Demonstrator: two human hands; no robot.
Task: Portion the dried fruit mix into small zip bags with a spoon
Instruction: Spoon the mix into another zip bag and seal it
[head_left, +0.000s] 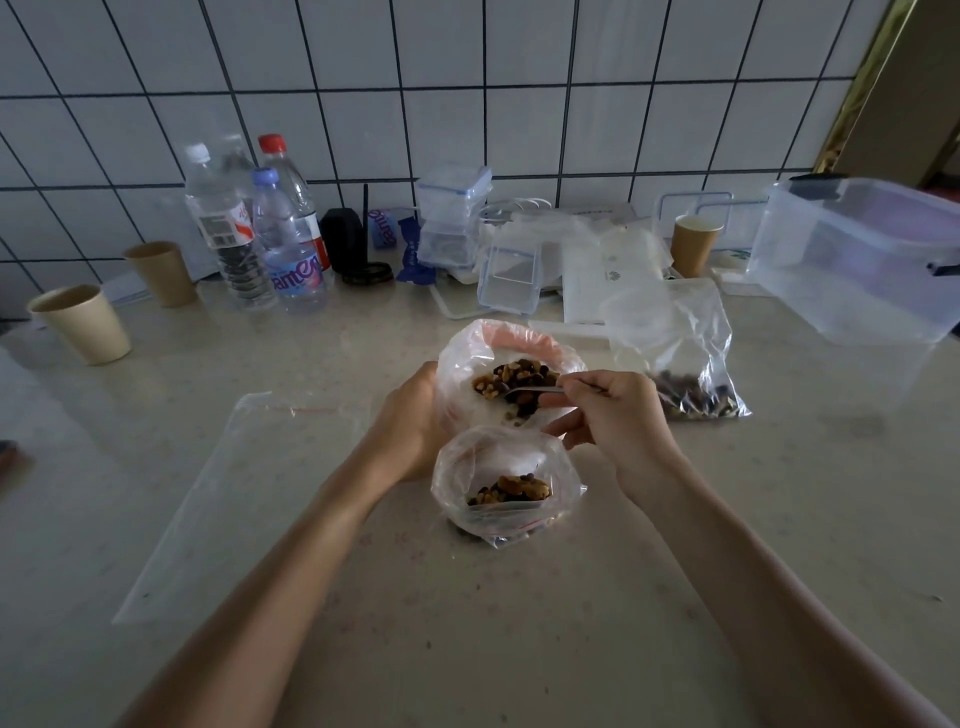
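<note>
At the middle of the counter (675, 597), the left hand (410, 421) cups the big supply bag (467, 358) to keep its mouth wide while the right hand (618, 421) pinches the spoon (535, 391) loaded with dried fruit mix (514, 382), the small zip bag (506, 483) standing open just below, presumably to shorten the carry.

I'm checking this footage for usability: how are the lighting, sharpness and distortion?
Head view: dim and flat, without hard shadows; wide-angle bending bows the tiled wall lines; the spoon and fruit mix look soft; faint glare on the zip bag.
</note>
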